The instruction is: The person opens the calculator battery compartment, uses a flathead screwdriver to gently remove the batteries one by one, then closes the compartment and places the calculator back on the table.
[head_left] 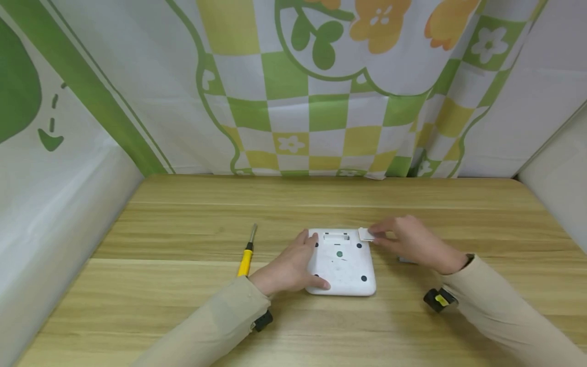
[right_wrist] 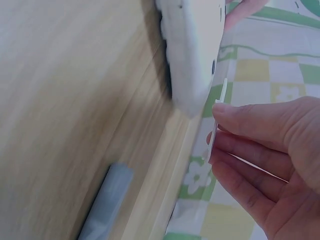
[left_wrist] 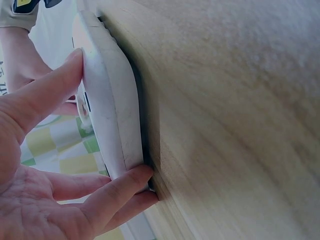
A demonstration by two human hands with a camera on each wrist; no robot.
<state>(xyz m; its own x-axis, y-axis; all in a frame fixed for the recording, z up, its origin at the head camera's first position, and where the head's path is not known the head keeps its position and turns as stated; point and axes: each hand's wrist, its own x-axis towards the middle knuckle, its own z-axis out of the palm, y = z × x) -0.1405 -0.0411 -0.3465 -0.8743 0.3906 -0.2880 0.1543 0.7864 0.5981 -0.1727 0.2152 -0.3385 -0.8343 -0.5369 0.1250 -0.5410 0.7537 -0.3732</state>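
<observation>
A white, squarish device, which looks like a calculator [head_left: 344,267], lies back side up with dark round feet and an uncovered battery compartment [head_left: 337,238] near its far edge. My left hand [head_left: 293,262] grips it from the left, thumb at the near side and fingers at the far left corner. Between thumb and fingertips, my right hand [head_left: 410,242] pinches a thin white battery cover [head_left: 365,234] at the device's far right corner. The right wrist view shows this cover [right_wrist: 216,127] edge-on, apart from the device.
Left of the device lies a screwdriver [head_left: 246,260] with a yellow and black handle, its tip pointing away. A grey bar-like object [right_wrist: 107,200] rests on the wooden table [head_left: 183,295], partly hidden by the right hand in the head view. A patterned curtain [head_left: 330,122] hangs behind the table.
</observation>
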